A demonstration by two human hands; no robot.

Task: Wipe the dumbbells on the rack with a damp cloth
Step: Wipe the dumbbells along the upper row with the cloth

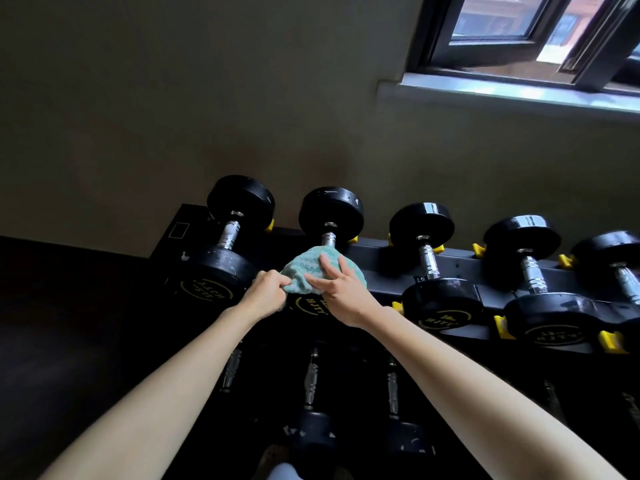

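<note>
- On the rack (pixel 381 258), top tier, 2nd dumbbell (pixel 330 209) from the left end: a teal cloth (pixel 304 270) hides most of its near head.
- Left hand (pixel 266 293) pinches the cloth's edge; right hand (pixel 344 292) presses it, fingers spread.
- Lower-tier dumbbells (pixel 311 377) are dim.

This is a gym's free-weight corner. A dark metal rack (pixel 377 258) stands against a plain grey-green wall (pixel 173 98). Black round-headed dumbbells (pixel 420 221) with chrome grips are lined up side by side on its top tier, resting in yellow cradles (pixel 611 341). Yellow ring logos (pixel 550 332) are printed on the weight ends. A lower tier (pixel 310 379) holds more of them. The floor (pixel 52 306) is dark, and a dark-framed window (pixel 485 50) sits high in the wall at the right.
</note>
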